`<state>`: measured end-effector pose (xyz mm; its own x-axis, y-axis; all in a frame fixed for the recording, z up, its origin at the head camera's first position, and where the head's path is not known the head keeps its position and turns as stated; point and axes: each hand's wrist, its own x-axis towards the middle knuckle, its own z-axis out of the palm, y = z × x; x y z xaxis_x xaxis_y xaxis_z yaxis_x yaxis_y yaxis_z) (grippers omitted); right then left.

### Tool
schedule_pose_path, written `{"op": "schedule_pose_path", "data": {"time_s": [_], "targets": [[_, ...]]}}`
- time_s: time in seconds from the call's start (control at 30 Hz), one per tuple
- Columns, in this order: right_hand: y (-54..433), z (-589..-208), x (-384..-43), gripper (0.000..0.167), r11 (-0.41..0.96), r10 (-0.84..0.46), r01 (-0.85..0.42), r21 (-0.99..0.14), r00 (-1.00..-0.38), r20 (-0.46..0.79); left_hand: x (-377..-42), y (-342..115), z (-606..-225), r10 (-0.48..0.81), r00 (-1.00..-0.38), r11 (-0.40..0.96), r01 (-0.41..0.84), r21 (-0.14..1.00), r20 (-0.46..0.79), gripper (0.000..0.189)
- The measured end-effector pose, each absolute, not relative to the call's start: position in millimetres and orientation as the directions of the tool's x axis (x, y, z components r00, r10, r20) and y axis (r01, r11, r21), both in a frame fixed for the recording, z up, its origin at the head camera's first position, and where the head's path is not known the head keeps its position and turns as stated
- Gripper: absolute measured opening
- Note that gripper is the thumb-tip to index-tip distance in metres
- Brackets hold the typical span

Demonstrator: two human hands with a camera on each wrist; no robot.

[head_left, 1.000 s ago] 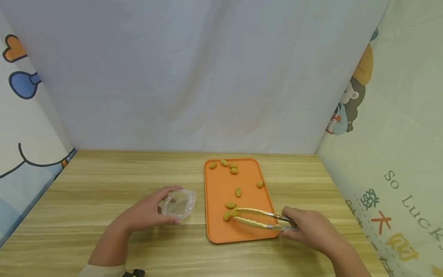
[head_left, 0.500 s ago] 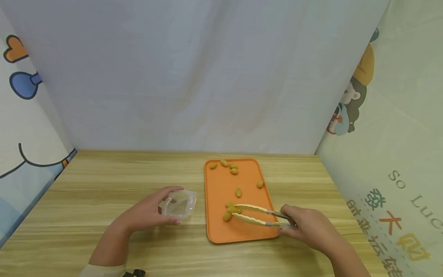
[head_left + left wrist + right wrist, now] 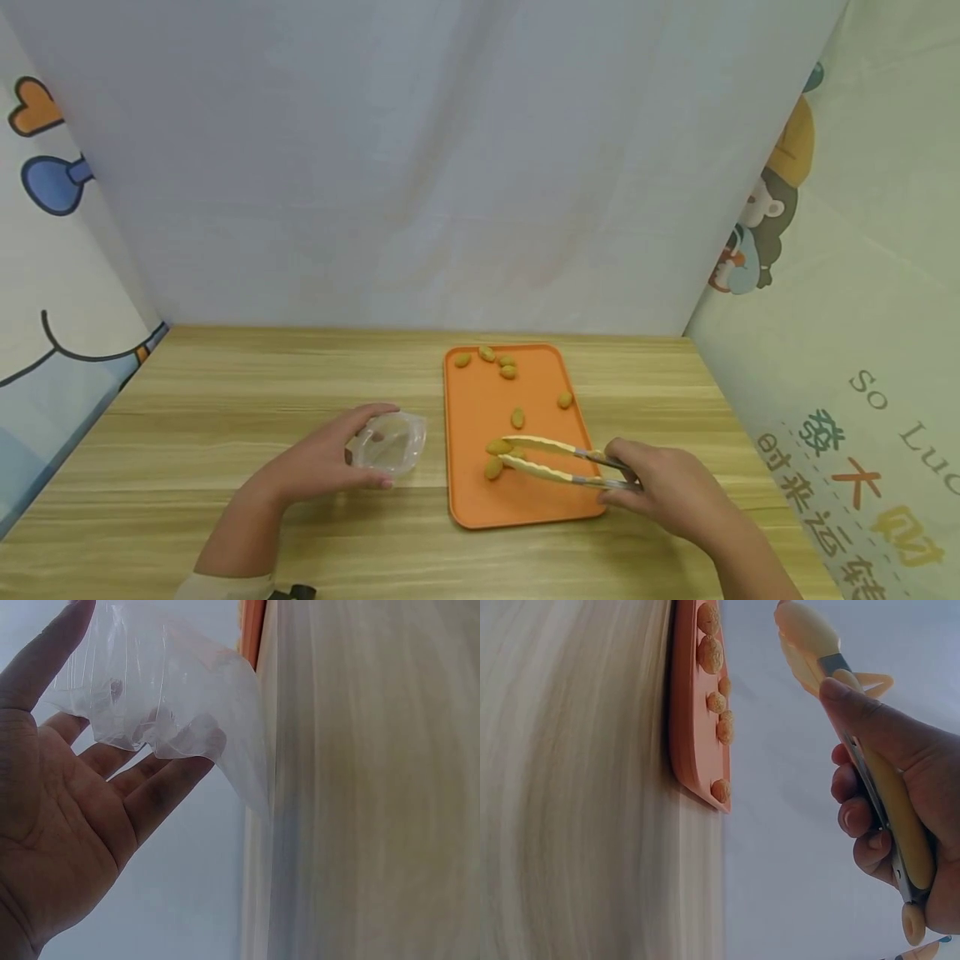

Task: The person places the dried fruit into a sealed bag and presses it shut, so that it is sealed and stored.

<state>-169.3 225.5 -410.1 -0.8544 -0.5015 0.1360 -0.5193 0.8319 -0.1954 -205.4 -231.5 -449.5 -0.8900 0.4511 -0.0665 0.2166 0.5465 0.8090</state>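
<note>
My left hand point(image 3: 333, 454) holds a clear plastic container point(image 3: 392, 442), thumb on the near side and fingers on the far side. In the left wrist view its thin, wavy wall point(image 3: 157, 682) shows between thumb and fingers. My right hand point(image 3: 667, 487) grips a pair of cream-coloured tongs point(image 3: 543, 472) with metal arms. Their tips stand slightly apart at a nut point(image 3: 498, 447) in the near-left part of the orange tray point(image 3: 540, 504). Whether the tips pinch it, I cannot tell. Another brown, walnut-like nut point(image 3: 493, 468) lies just below, and one more is partly hidden behind the tongs.
Several more nuts lie on the tray: a group point(image 3: 507, 372) at the far end, one nut point(image 3: 517, 417) mid-tray, and another nut point(image 3: 565, 400) by the right rim. The wood-grain table point(image 3: 300, 375) ends at a pale cloth backdrop point(image 3: 420, 167). Printed cloths hang at both sides.
The tongs have shifted a little left and away from me, their tips passing from one nut to the nut above-left of it. The left hand and container stay in place.
</note>
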Motion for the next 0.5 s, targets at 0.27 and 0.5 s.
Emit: {"op": "schedule_pose_path", "data": {"time_s": [0.27, 0.5], "targets": [[223.8, -407.4, -170.3, 0.037, 0.828, -0.510, -0.527, -0.193, -0.850, 0.133, -205.7, -231.2, -450.6, 0.449, -0.890, 0.553, 0.208, 0.807, -0.078, 0.085], [219.2, -404.5, -172.1, 0.036, 0.820, -0.518, -0.535, -0.204, -0.845, 0.132, -206.1, -231.2, -451.6, 0.451, -0.889, 0.545, 0.198, 0.815, -0.085, 0.086]]}}
